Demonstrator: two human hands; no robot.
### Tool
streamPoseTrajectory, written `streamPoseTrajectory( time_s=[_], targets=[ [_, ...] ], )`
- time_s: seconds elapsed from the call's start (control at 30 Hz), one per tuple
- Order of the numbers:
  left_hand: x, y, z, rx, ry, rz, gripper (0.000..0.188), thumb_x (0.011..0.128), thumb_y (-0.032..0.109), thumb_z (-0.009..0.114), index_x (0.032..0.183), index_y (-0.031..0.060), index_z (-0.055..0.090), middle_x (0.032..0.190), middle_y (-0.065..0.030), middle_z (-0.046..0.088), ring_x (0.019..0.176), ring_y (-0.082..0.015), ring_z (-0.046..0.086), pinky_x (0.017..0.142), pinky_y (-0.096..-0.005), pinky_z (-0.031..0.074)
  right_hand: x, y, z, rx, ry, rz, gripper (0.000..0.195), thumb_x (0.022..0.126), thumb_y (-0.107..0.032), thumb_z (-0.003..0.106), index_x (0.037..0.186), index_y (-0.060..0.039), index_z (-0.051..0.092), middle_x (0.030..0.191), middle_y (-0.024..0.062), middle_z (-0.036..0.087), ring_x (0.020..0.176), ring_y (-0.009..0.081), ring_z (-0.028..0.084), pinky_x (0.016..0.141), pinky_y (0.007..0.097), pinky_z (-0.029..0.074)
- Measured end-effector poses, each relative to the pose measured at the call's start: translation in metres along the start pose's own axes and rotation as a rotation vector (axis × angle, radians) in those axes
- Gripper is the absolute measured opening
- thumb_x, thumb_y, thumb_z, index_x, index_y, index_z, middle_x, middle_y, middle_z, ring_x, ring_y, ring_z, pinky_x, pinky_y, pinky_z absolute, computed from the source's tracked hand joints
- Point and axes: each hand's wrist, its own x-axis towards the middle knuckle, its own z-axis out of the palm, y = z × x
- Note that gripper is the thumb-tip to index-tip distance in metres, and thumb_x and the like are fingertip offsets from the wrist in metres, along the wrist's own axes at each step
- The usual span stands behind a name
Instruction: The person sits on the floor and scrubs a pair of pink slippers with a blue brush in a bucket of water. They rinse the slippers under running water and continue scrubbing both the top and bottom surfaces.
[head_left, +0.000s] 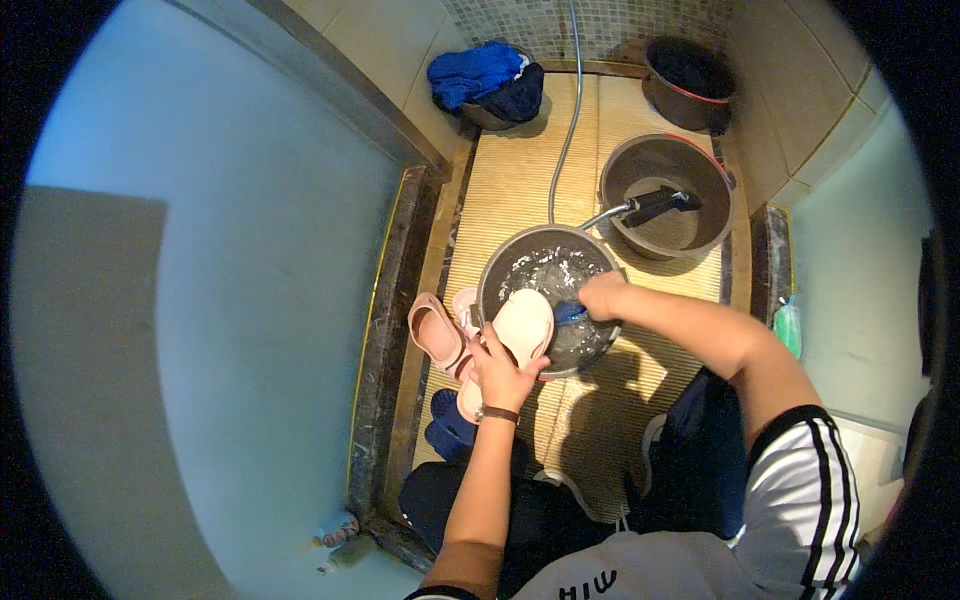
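Observation:
My left hand (502, 375) grips a pale cream slipper (525, 319), tilted over the near left rim of a grey plastic bucket (491, 262). Rippling water (551, 262) partly fills this bucket. Inside its right side, my right hand (602, 295) is closed around a blue object (570, 313), probably a brush, whose handle is hidden in the fist. The blue end lies close to the slipper's right edge; I cannot tell whether they touch. Pink clogs (436, 336) rest on the floor left of the bucket, partly covered by my left hand and the slipper.
A second grey bucket (619, 161) holds a black shower head (660, 204) on a metal hose (576, 112). Farther back stand a dark bucket (679, 105) and a basin heaped with blue cloth (476, 71). Dark blue slippers (448, 427) lie near my knee. A raised stone sill (390, 300) borders the left.

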Motion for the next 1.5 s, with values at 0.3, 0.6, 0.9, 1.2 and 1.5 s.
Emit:
streamPoseTrajectory(
  time_s=[0.3, 0.6, 0.9, 1.2, 1.5],
  targets=[
    [-0.013, -0.002, -0.008, 0.271, -0.028, -0.030, 0.108, 0.058, 0.035, 0.090, 0.147, 0.0150, 0.031, 0.141, -0.0177, 0.042, 0.126, -0.0394, 0.041, 0.101, -0.0602, 0.031, -0.030, -0.007, 0.006, 0.280, 0.163, -0.279, 0.057, 0.073, -0.014, 0.062, 0.128, -0.0230, 0.060, 0.096, 0.0171, 0.068, 0.092, 0.0329, 0.068, 0.070, 0.0467, 0.057],
    [-0.005, 0.001, -0.033, -0.012, -0.028, 0.016, 0.090, 0.061, 0.031, 0.089, 0.132, -0.0055, 0.046, 0.113, -0.0183, 0.063, 0.097, -0.0318, 0.061, 0.088, -0.0439, 0.046, 0.013, 0.001, 0.052, 0.017, 0.858, -0.175, 0.027, 0.088, -0.012, 0.052, 0.111, -0.0037, 0.065, 0.092, 0.0169, 0.066, 0.092, 0.0332, 0.064, 0.069, 0.0440, 0.054],
    [0.013, -0.052, -0.043, -0.755, -0.339, -0.394, 0.076, 0.083, 0.043, 0.075, 0.133, -0.0070, 0.046, 0.114, -0.0138, 0.062, 0.098, -0.0186, 0.061, 0.084, -0.0304, 0.050, -0.053, -0.024, 0.022, 0.932, 0.789, -0.200, 0.044, 0.090, -0.012, 0.054, 0.134, -0.0175, 0.058, 0.090, 0.0179, 0.060, 0.080, 0.0335, 0.062, 0.073, 0.0433, 0.052],
    [0.011, -0.058, 0.003, -0.795, -0.152, -0.144, 0.065, 0.085, 0.034, 0.076, 0.126, -0.0071, 0.048, 0.109, -0.0123, 0.063, 0.090, -0.0168, 0.062, 0.078, -0.0287, 0.051, -0.070, -0.043, 0.022, 0.514, 0.585, -0.254, 0.050, 0.089, -0.014, 0.053, 0.138, -0.0233, 0.053, 0.092, 0.0133, 0.060, 0.087, 0.0253, 0.061, 0.065, 0.0380, 0.055],
    [-0.012, -0.060, -0.015, -1.442, -0.446, -0.508, 0.068, 0.095, 0.054, 0.050, 0.138, 0.0028, 0.041, 0.105, -0.0181, 0.063, 0.083, -0.0262, 0.068, 0.064, -0.0392, 0.061, -0.003, -0.030, 0.055, 0.153, 0.532, -0.013, 0.043, 0.082, -0.013, 0.056, 0.125, -0.0122, 0.062, 0.102, 0.0199, 0.067, 0.098, 0.0362, 0.064, 0.080, 0.0442, 0.054]
  ],
)
